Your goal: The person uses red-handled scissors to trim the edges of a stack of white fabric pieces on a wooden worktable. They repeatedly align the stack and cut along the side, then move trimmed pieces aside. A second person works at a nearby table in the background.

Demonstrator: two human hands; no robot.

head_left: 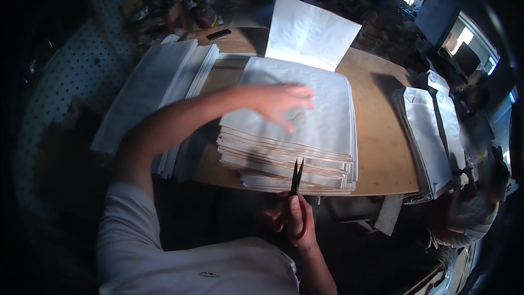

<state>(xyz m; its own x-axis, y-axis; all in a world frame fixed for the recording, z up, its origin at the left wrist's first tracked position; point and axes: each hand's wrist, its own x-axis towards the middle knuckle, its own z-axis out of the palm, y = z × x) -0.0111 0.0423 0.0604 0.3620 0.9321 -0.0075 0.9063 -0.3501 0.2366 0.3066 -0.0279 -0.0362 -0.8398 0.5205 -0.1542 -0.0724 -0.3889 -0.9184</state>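
Note:
A thick stack of white paper sheets or bags (327,98) with tan edges lies on the wooden table in front of me. Over its upper face my left hand (281,104) stretches out, fingers spread and slightly blurred, holding nothing. Whether it touches the top sheet I cannot tell. Below the stack's near edge my right hand (299,218) grips red-handled scissors (296,177), their dark blades pointing up and a little apart. Behind the stack a white sheet (308,30) with a crease down it stands tilted up.
More white sheets (147,87) lie in a pile at the table's left. A black phone-like slab (219,34) rests near the far edge of the wooden table (387,147). On the right, white bundles (428,131) overhang the edge, with another person (464,218) beside them.

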